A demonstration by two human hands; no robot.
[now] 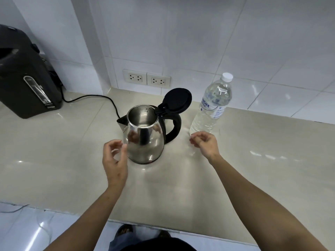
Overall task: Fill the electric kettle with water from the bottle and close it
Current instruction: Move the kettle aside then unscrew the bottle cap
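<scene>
A steel electric kettle (145, 140) stands mid-counter with its black lid (177, 99) hinged up and its black handle (175, 128) pointing right. The inside looks bare metal. To its right a clear water bottle (211, 107) stands upright with its white cap (227, 77) on. My left hand (114, 162) hovers just left of the kettle's body, fingers curled and apart, holding nothing. My right hand (205, 143) hangs in front of the bottle's base, fingers loosely curled, empty, and not touching the bottle.
A black hot-water dispenser (27, 75) sits at the back left, its cord (101, 98) trailing across the counter behind the kettle. Two wall sockets (146, 78) are on the tiled wall. The counter's front edge (163, 227) runs near my body.
</scene>
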